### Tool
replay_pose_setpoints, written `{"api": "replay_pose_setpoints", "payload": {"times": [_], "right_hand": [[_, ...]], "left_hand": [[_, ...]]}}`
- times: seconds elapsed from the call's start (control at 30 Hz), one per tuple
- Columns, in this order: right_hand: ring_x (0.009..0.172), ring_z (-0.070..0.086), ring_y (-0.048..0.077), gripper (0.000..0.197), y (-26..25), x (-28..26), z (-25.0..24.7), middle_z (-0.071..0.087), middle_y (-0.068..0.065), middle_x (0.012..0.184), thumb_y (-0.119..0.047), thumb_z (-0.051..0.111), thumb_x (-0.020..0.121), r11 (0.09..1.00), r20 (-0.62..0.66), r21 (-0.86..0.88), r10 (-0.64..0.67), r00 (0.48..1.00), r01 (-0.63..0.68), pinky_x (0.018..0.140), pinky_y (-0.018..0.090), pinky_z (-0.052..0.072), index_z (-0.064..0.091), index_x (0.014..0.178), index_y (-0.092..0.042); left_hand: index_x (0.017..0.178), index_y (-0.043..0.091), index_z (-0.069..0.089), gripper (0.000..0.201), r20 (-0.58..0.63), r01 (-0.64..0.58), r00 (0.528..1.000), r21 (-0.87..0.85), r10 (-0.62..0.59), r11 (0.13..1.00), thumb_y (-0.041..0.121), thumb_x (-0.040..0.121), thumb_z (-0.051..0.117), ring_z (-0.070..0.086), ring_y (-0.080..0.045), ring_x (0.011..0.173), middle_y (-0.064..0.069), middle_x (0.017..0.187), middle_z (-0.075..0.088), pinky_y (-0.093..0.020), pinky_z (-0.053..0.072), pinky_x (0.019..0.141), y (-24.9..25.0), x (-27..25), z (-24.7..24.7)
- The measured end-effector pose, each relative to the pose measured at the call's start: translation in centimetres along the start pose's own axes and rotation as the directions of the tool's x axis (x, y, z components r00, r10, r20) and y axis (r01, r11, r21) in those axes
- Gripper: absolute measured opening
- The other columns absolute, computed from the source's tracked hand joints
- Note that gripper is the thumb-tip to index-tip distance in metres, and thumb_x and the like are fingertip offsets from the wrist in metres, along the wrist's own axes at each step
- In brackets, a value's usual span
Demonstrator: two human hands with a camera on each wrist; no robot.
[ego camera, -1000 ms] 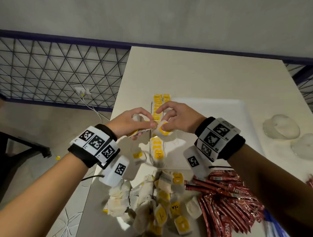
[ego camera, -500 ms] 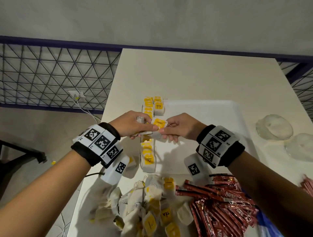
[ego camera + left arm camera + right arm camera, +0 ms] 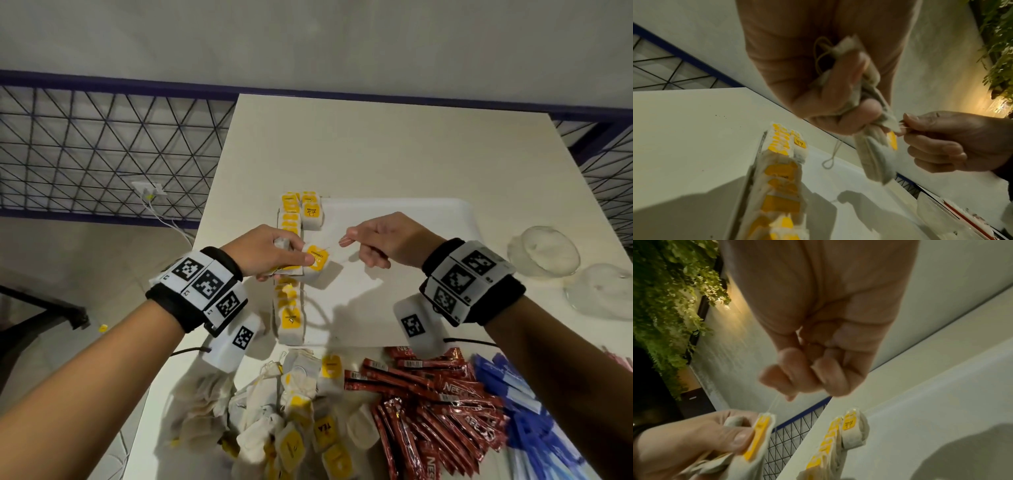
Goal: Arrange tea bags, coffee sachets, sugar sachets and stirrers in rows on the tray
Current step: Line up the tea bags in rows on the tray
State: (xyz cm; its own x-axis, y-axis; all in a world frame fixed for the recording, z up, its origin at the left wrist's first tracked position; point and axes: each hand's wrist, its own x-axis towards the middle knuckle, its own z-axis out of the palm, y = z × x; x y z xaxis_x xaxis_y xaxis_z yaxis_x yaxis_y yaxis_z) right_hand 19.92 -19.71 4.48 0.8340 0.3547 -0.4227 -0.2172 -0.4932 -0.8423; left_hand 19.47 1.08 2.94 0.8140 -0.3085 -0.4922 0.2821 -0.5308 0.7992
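My left hand (image 3: 296, 262) grips a small bunch of tea bags (image 3: 865, 104) above the white tray's (image 3: 428, 219) left side, its thumb pressing on the top tea bag's yellow tag (image 3: 317, 258). A little to the right, my right hand (image 3: 347, 240) pinches that bag's thin string (image 3: 774, 402) between thumb and forefinger, the thread drawn taut between the hands. A row of tea bags (image 3: 290, 274) runs along the tray's left edge, with a second short column (image 3: 311, 214) started at the far end.
Loose tea bags (image 3: 291, 418) are heaped at the table's near edge, with red coffee sachets (image 3: 431, 404) and blue sachets (image 3: 527, 411) to their right. Two clear glass bowls (image 3: 544, 251) stand right of the tray. A wire fence (image 3: 102, 154) borders the table's left.
My hands met at the top tea bag; my right hand has now drawn away to the right, pulling the string out. My left hand still holds the bunch.
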Motion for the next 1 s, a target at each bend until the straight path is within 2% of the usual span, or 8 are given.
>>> {"api": "replay_pose_setpoints", "payload": {"times": [0.1, 0.27, 0.43, 0.63, 0.7, 0.77, 0.9, 1.0], "right_hand": [[0.036, 0.039, 0.003, 0.021, -0.6, 0.1, -0.4, 0.047, -0.010, 0.040, -0.022, 0.054, 0.092, 1.000, -0.021, -0.011, -0.012, 1.000, 0.012, 0.049, 0.018, 0.036, 0.062, 0.075, -0.011], [0.039, 0.041, 0.004, 0.020, -0.6, 1.0, 0.3, 0.047, -0.007, 0.046, -0.021, 0.060, 0.089, 0.998, -0.046, 0.060, -0.020, 0.999, 0.023, 0.045, 0.014, 0.035, 0.061, 0.070, -0.015], [0.034, 0.040, 0.001, 0.022, 0.4, 1.8, 2.8, 0.048, -0.009, 0.039, -0.012, 0.052, 0.092, 0.994, -0.065, 0.097, 0.051, 0.997, -0.044, 0.047, 0.018, 0.035, 0.055, 0.071, -0.015], [0.033, 0.038, 0.001, 0.020, 0.0, 1.7, 4.4, 0.047, 0.003, 0.057, -0.009, 0.047, 0.095, 0.982, -0.059, 0.180, 0.059, 0.996, -0.048, 0.045, 0.017, 0.031, 0.054, 0.079, -0.018], [0.033, 0.039, 0.000, 0.011, -0.2, 1.7, 4.6, 0.048, 0.003, 0.058, -0.008, 0.048, 0.094, 0.985, -0.056, 0.169, 0.043, 0.997, -0.033, 0.046, 0.017, 0.033, 0.056, 0.087, -0.012], [0.038, 0.043, 0.001, 0.008, -0.2, 1.9, 4.5, 0.051, 0.000, 0.058, -0.006, 0.049, 0.092, 0.992, -0.057, 0.127, 0.029, 0.998, -0.021, 0.048, 0.017, 0.036, 0.056, 0.094, -0.008], [0.067, 0.052, 0.019, 0.019, -0.3, 2.6, 4.1, 0.056, 0.002, 0.067, 0.005, 0.049, 0.087, 0.992, -0.127, 0.125, -0.003, 0.992, 0.019, 0.063, 0.021, 0.044, 0.058, 0.097, -0.008], [0.066, 0.053, 0.012, 0.014, -0.4, 3.3, 4.3, 0.057, 0.001, 0.072, -0.001, 0.057, 0.087, 0.978, -0.180, 0.202, -0.006, 0.984, 0.043, 0.066, 0.018, 0.045, 0.059, 0.098, -0.009]], "left_hand": [[0.072, 0.016, 0.060, 0.014, 0.055, 0.011, 0.998, 0.043, -0.013, 0.999, 0.021, 0.081, 0.070, 0.032, -0.010, 0.031, 0.003, 0.041, 0.043, -0.016, 0.026, 0.033, 0.2, -0.2, -0.1], [0.075, 0.018, 0.061, 0.010, 0.157, -0.029, 0.987, 0.020, 0.026, 0.999, 0.015, 0.082, 0.068, 0.037, -0.006, 0.033, 0.007, 0.045, 0.046, -0.015, 0.028, 0.033, 0.8, -0.8, 0.1], [0.072, 0.016, 0.057, 0.016, 0.022, -0.073, 0.997, -0.216, 0.080, 0.974, 0.007, 0.080, 0.068, 0.039, -0.008, 0.034, 0.007, 0.044, 0.048, -0.014, 0.026, 0.032, 0.6, -0.5, 0.2], [0.072, 0.015, 0.054, 0.017, -0.080, -0.118, 0.992, -0.352, 0.096, 0.929, 0.006, 0.082, 0.065, 0.040, -0.006, 0.034, 0.006, 0.049, 0.056, -0.013, 0.025, 0.033, 0.1, -0.2, 0.1], [0.070, 0.016, 0.052, 0.020, -0.105, -0.094, 0.993, -0.399, 0.057, 0.912, 0.008, 0.082, 0.066, 0.040, -0.009, 0.033, 0.001, 0.053, 0.053, -0.012, 0.025, 0.032, -0.1, 0.0, 0.1], [0.069, 0.016, 0.050, 0.022, -0.132, -0.073, 0.991, -0.439, 0.016, 0.895, 0.009, 0.082, 0.066, 0.040, -0.009, 0.032, 0.000, 0.052, 0.049, -0.011, 0.024, 0.031, -0.3, 0.1, 0.0], [0.073, 0.016, 0.054, 0.016, -0.162, -0.049, 0.986, -0.434, -0.024, 0.899, 0.012, 0.082, 0.067, 0.041, -0.008, 0.031, 0.006, 0.043, 0.050, -0.010, 0.023, 0.032, -0.7, 0.4, -0.3], [0.075, 0.017, 0.055, 0.015, -0.157, -0.030, 0.987, -0.408, -0.038, 0.913, 0.015, 0.083, 0.068, 0.041, -0.007, 0.031, 0.008, 0.042, 0.050, -0.012, 0.023, 0.032, -0.8, 0.8, -0.3]]}}
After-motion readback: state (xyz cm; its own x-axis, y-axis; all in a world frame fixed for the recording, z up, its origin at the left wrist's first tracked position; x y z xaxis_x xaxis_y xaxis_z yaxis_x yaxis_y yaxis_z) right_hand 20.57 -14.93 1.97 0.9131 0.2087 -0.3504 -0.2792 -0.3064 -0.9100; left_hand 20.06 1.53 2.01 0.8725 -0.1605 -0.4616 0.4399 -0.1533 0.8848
